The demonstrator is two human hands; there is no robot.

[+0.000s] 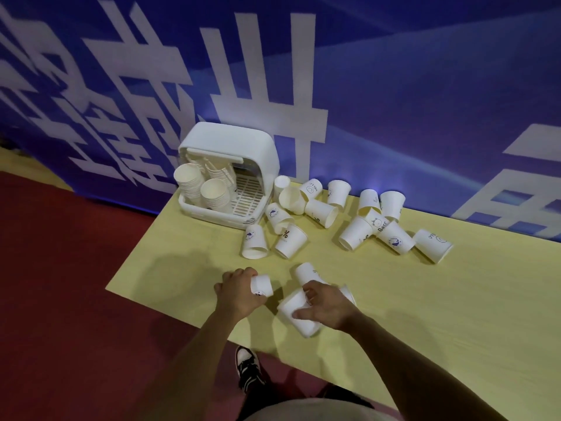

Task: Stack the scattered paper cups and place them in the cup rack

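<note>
- Reading the print first: one loose cup (379, 223) says "Bear" under a small animal face, another (312, 187) says "HELLO" over a smile, and a third (287, 238) bears a "%" sign.
- Several other cups carry a small blue emblem that is too small to read.
- The blue banner (394, 86) behind the tabletop (455, 314) shows large white characters, cut off by the frame.
- The left hand (239, 294) is clenched round the left cup (261, 284), with the fingers wrapped over its mouth end and the base pointing right. A bit of blue print shows by the fingers.
- The right hand (328, 305) is palm down and grasps the right cup (299, 317), which lies on its side. The fingers curl over its top and the thumb stretches along its wall.
- Both forearms reach in from the near edge, with the hands close together near the tabletop's near left corner.
- Another cup (306, 272) lies just behind the right hand, and a cup rim (349, 292) shows at that hand's right side.
- The rack (230, 141) is white with its lid raised and sits at the far left corner against the banner. Two stacks (200, 188) stand in its left part.
- The remaining cups lie scattered along the far edge, right of the rack.
</note>
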